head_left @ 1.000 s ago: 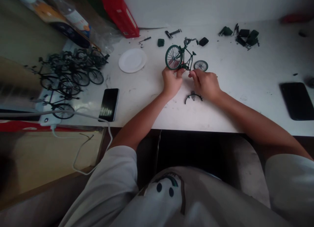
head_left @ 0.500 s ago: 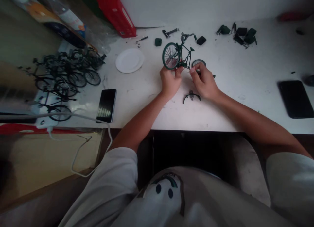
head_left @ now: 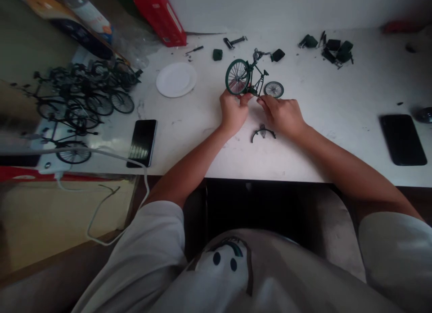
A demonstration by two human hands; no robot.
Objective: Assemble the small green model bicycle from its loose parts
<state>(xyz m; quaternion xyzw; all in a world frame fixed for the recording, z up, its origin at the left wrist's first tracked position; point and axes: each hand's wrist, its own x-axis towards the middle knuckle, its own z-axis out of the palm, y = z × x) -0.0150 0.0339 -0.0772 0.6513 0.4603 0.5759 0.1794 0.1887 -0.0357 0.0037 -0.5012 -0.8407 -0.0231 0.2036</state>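
Observation:
A green model bicycle frame (head_left: 257,81) with one spoked wheel (head_left: 237,77) is held upright above the white table. My left hand (head_left: 234,111) grips it low down, near the pedal area. The fingers of my right hand (head_left: 282,115) pinch together at the frame's lower rear end; any small part between them is too small to make out. A loose spoked wheel (head_left: 273,89) lies just beyond my right hand. Nearer me, below the hands, rests a dark curved part (head_left: 263,132).
Several model bicycles (head_left: 84,97) crowd the left side beside a white plate (head_left: 176,79) and a phone (head_left: 142,142). Small green and black parts (head_left: 337,52) lie at the back right. A black phone-like object (head_left: 403,139) is at the right, a red box (head_left: 160,18) behind.
My right hand has turned and shifted slightly right, its fingers lower at the frame, uncovering the loose wheel. The held bicycle has moved slightly right. The view has shifted a little.

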